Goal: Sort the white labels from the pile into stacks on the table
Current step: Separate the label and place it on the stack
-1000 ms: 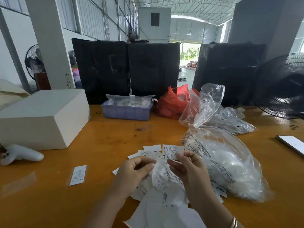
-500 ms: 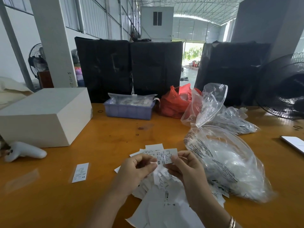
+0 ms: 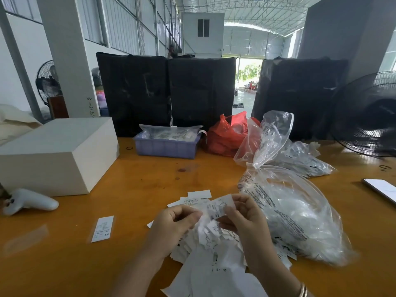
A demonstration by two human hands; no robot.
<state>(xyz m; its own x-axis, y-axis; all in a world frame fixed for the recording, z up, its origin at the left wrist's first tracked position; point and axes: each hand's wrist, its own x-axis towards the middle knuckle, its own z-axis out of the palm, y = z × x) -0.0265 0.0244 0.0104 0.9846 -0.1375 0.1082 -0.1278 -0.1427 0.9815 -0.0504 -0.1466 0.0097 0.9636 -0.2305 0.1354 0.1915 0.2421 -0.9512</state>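
A pile of white labels [image 3: 211, 251] lies on the orange table [image 3: 137, 185] in front of me. Both hands hover over it. My left hand [image 3: 173, 226] and my right hand [image 3: 244, 219] each pinch an end of one white label [image 3: 216, 206], held just above the pile. A single white label marked XS [image 3: 102, 228] lies flat on the table to the left, apart from the pile. A few loose labels [image 3: 198, 195] sit just beyond my hands.
A big clear plastic bag [image 3: 295, 215] of labels lies right of the pile, another clear bag [image 3: 304, 157] behind it. A white box [image 3: 57, 153] and white controller [image 3: 27, 203] stand left. A purple tray [image 3: 166, 146], red bag [image 3: 227, 136], fan [image 3: 368, 116] and phone [image 3: 381, 188] sit farther back.
The label held between my hands has dropped lower and turned from upright to lying sideways; my left hand has closed in and taken hold of its left end.
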